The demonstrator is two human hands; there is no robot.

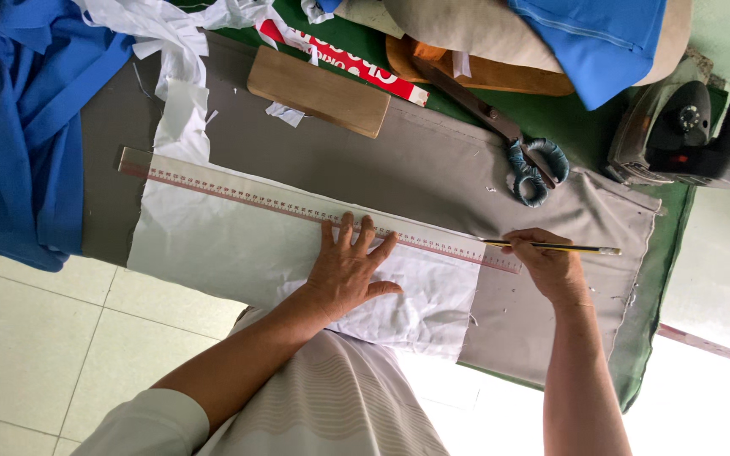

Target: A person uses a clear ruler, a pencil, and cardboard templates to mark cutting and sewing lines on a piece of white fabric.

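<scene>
A white fabric piece [238, 245] on grey cloth [433, 160] near the tabletop's front edge is pinned under a clear ruler [238, 192] by the flat, spread left hand [350, 266], while a pencil [555, 247] is pinched in the right hand [551, 266] at the ruler's right end, no drawn line being discernible.

top: pale cream short-sleeved shirt [348, 405] with fine wavy stripes | sleeve: plain, ends at 7 o'clock | forearms bare | left hand [348, 270], right hand [551, 266]: no rings or watch seen
</scene>
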